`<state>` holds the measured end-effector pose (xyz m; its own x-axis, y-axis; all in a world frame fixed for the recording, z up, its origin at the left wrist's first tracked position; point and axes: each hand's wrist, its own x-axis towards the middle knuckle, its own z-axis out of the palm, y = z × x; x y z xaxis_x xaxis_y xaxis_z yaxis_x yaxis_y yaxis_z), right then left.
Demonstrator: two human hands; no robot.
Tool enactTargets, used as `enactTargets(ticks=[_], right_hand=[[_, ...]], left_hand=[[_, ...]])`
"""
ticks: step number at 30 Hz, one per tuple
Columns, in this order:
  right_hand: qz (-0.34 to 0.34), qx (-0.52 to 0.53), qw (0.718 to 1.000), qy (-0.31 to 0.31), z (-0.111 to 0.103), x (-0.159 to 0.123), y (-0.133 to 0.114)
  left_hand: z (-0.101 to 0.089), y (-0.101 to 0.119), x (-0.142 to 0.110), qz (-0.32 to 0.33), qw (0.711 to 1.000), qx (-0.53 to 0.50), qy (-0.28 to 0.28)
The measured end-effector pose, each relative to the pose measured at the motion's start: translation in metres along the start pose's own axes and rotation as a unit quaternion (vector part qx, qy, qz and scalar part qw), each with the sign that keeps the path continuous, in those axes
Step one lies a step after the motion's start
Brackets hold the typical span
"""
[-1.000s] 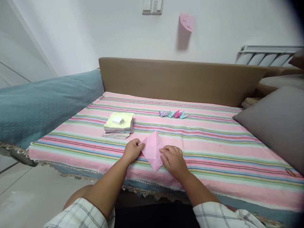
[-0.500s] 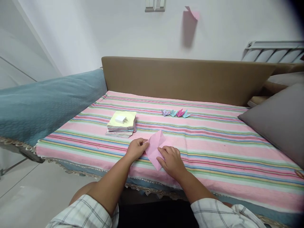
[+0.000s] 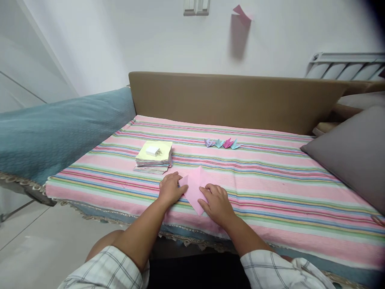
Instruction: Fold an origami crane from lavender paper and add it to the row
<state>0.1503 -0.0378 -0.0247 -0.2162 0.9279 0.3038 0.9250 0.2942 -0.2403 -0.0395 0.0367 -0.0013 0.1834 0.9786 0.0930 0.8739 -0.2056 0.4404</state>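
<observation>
A pink sheet of origami paper (image 3: 194, 188), partly folded and creased, lies on the striped cloth in front of me. My left hand (image 3: 171, 188) grips a flap at its left corner, with the thumb on top and the fingers bent at the edge. On the right side of the paper, my right hand (image 3: 217, 202) holds it against the cloth, thumb and index finger on the sheet. The paper's right edge is partly hidden under that hand. Beyond it stands a row of small folded paper cranes (image 3: 222, 143) in purple, teal and pink.
Left of the row is a stack of square paper (image 3: 155, 160) with a white plug adapter (image 3: 153, 151) on top. A grey cushion (image 3: 351, 156) leans at the right. A brown backboard (image 3: 222, 100) runs behind, and a blue padded cover (image 3: 69, 128) borders the left.
The paper's left flap has spread out farther to the left. My left hand has shifted slightly left with it; my right hand stays almost where it was.
</observation>
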Motion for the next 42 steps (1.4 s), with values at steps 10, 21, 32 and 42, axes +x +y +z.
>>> enactTargets(ticks=[10,21,32,42], right_hand=[[-0.014,-0.017,1.000,0.016,0.004,-0.001,0.002],[0.002,-0.043,0.999,0.026,0.012,-0.004,0.007],[0.061,-0.042,0.996,0.050,-0.002,-0.016,0.032],[0.046,-0.021,0.996,0.067,-0.006,-0.011,0.019]], left_hand=[[0.021,0.016,-0.030,0.287,0.952,0.096,-0.041],[0.031,0.010,-0.032,0.266,0.957,0.116,-0.017],[0.008,-0.010,-0.024,0.195,0.977,0.081,0.021],[-0.001,-0.012,-0.011,0.046,0.994,0.097,-0.018]])
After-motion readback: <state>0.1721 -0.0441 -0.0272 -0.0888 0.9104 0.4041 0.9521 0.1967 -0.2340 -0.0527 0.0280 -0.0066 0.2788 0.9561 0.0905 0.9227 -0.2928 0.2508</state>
